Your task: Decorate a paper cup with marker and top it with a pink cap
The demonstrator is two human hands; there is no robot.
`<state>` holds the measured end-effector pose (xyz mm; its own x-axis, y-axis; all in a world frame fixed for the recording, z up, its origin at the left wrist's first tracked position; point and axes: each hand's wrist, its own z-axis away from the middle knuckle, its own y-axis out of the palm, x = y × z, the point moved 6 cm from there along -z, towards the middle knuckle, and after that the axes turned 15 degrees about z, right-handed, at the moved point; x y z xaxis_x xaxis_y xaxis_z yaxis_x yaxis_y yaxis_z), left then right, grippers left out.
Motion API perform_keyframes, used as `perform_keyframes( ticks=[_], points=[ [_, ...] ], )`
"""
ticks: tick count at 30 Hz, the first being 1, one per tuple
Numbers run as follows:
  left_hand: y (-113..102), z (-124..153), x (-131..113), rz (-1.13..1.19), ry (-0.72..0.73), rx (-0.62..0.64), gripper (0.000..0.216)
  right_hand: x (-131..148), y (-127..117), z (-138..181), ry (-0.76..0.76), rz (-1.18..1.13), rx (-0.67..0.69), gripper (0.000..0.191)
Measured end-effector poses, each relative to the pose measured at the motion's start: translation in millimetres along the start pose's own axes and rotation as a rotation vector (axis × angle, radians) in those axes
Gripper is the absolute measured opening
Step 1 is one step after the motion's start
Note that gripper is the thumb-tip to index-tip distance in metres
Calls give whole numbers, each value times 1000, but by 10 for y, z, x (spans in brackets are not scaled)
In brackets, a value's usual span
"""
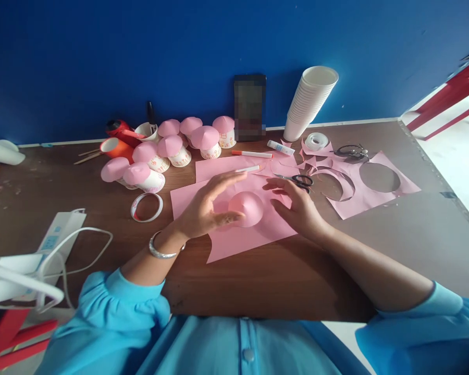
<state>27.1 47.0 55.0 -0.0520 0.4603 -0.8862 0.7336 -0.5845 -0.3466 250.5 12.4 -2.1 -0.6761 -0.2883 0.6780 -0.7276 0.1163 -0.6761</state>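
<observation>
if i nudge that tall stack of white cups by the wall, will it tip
Probably. The cup stack is tall on a narrow base and already leans against the blue wall, so a sideways push would likely topple it. It looks light, so it may slide across the table too.

The left hand [203,208] is reaching in from seven o'clock, fingers stretched flat and pointing toward two o'clock, thumb curling inward, with a silver bangle circling the wrist. The right hand [297,205] is coming in from four o'clock, its forearm lying bare and its loosely spread fingers pointing toward ten o'clock. Blue sleeves are covering both upper arms.
</observation>
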Motion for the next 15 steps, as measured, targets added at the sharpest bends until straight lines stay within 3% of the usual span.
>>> perform_keyframes(
  ticks=[2,6,12,15],
  points=[
    [154,-91,14,-39,35,46,66,56,78,22,-68,38,34,50],
    [364,-135,101,-121,124,68,69,206,153,74,-193,75,104,61],
    [407,-78,152,-162,107,85,65,318,286,88,-284,126,93,72],
    [405,-77,147,-157,93,87,64,311,410,75,-267,141,67,61]
  ],
)
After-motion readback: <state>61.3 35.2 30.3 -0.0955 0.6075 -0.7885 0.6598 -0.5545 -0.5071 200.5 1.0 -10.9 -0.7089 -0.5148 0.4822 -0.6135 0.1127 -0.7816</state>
